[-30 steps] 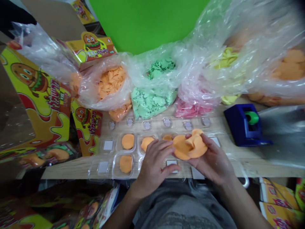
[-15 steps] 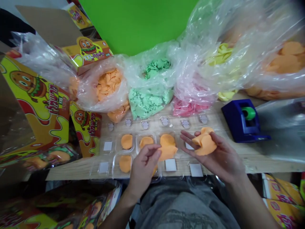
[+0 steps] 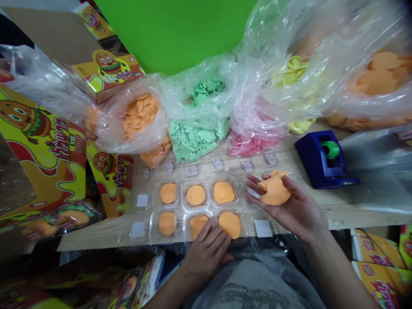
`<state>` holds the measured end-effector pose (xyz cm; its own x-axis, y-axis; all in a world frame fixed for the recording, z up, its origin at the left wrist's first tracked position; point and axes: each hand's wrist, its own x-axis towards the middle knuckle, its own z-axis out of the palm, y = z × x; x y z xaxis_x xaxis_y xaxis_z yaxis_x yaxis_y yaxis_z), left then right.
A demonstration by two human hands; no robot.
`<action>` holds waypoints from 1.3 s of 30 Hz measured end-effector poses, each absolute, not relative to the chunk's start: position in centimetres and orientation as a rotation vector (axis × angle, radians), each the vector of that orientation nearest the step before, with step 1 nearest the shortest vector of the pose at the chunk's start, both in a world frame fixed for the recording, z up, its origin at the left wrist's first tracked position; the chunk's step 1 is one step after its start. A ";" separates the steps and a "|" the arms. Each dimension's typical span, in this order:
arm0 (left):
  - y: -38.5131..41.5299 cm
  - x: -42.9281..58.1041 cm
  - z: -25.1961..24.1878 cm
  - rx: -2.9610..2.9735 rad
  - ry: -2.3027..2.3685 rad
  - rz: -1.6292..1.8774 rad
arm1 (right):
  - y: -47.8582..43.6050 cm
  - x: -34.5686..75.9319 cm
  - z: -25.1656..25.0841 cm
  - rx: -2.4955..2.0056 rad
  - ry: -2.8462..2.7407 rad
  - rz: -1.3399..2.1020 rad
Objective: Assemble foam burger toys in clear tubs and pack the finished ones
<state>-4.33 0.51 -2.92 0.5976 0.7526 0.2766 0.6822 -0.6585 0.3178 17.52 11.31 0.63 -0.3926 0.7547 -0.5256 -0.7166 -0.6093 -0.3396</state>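
Note:
My right hand (image 3: pixel 291 210) is cupped palm up and holds a folded lump of soft orange dough (image 3: pixel 274 191). My left hand (image 3: pixel 207 253) lies flat at the front of the transparent plastic trays (image 3: pixel 195 206), its fingertips touching the rim of a compartment and nearly reaching a flattened orange dough disc (image 3: pixel 198 225). Another disc (image 3: pixel 229 224) lies just beyond those fingers. Several more discs sit in separate compartments, such as one at the back (image 3: pixel 223 192). Compartments further left and right show white square labels (image 3: pixel 263 228).
Open plastic bags of orange (image 3: pixel 138 116), green (image 3: pixel 196 137), pink (image 3: pixel 249 143) and yellow (image 3: pixel 291 71) dough stand behind the trays. A blue tape dispenser (image 3: pixel 322 161) sits on the wooden table (image 3: pixel 96 239) at right. Burger-printed boxes (image 3: pixel 41 146) stand at left.
My left hand has moved down toward the front tray row, and a disc now lies flat in the compartment beside it. My right hand has stayed nearly still, holding the dough.

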 end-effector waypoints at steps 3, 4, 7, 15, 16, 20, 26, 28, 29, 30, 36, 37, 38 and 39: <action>1.5 -4.0 -2.1 2.487 1.260 0.571 | 11.1 17.3 0.7 -0.758 -0.097 2.104; 2.2 -3.8 -1.6 2.393 1.301 0.607 | 11.0 17.2 0.7 -0.738 -0.119 2.117; 4.6 -2.3 0.6 2.046 1.446 0.789 | 10.4 16.9 1.1 -0.698 -0.186 2.144; 10.1 2.6 1.7 1.296 1.386 0.717 | 10.1 16.9 1.2 -0.784 -0.297 2.010; 10.3 2.9 1.5 1.241 1.333 0.740 | 10.1 16.9 1.1 -0.801 -0.298 1.981; 10.3 3.4 1.0 1.173 1.245 0.730 | 10.2 17.4 0.4 -0.957 -0.295 1.823; 11.6 3.2 0.5 1.255 1.360 0.654 | 11.2 19.8 -0.6 -1.109 -0.320 1.414; 12.5 3.1 0.1 1.423 1.421 0.627 | 11.4 21.1 -0.6 -1.125 -0.337 1.333; 12.9 3.2 -0.1 1.554 1.427 0.584 | 11.4 21.7 -0.7 -1.144 -0.358 1.309; 13.1 3.3 -0.3 1.688 1.423 0.535 | 11.4 22.3 -0.7 -1.175 -0.390 1.295; 12.8 4.4 -2.0 2.154 1.493 0.411 | 11.1 24.3 -1.5 -1.417 -0.659 1.225; 12.6 4.6 -2.2 2.205 1.503 0.406 | 11.1 24.5 -1.9 -1.460 -0.737 1.197; 12.5 4.7 -2.4 2.250 1.509 0.407 | 11.1 24.7 -2.2 -1.506 -0.819 1.164; 12.3 4.8 -2.5 2.285 1.512 0.415 | 11.2 24.9 -2.5 -1.547 -0.890 1.130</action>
